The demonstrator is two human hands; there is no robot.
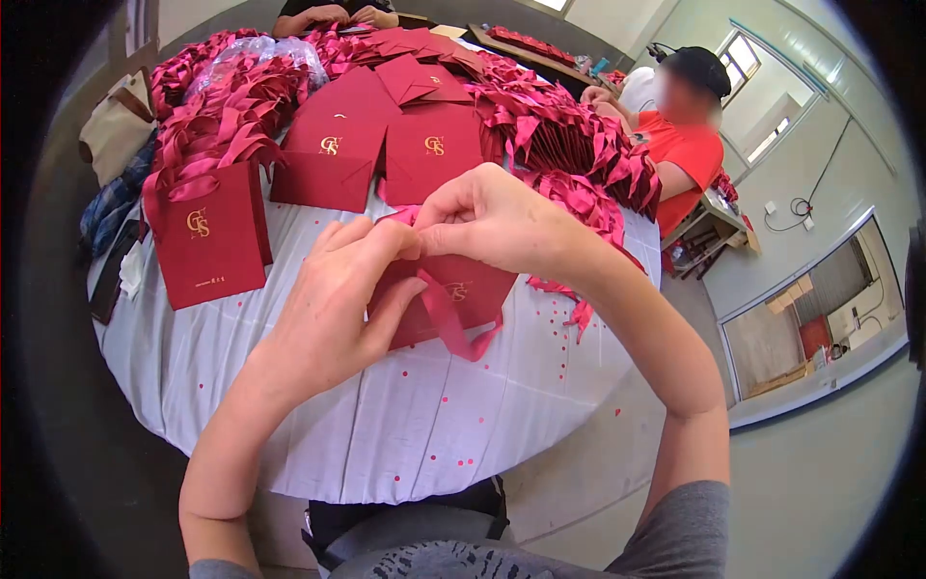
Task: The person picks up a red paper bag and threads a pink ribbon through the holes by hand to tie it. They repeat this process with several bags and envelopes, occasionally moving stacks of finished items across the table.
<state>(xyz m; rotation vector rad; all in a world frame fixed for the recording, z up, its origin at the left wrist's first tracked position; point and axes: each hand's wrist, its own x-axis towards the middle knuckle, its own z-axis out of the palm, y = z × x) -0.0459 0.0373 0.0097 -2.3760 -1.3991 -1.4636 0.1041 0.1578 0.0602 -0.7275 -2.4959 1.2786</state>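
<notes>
Both my hands meet over a dark red paper bag (482, 294) with a gold logo, which lies on the white cloth. My left hand (362, 280) has its fingers bent together at the bag's top edge. My right hand (487, 222) pinches close beside it, thumb against fingertips. What sits between the fingertips is too small to make out. A pink ribbon (446, 314) hangs in a loop below my hands, across the bag's front. To the left, another red bag (214, 236) with ribbon handles stands near the table's edge.
Flat red bags (333, 145) and heaps of ribboned bags (569, 145) cover the table's far side. Small red dots lie on the white tablecloth (386, 434). One person in a red shirt (680, 145) sits at the right; another person's hands (371, 16) show at the far edge.
</notes>
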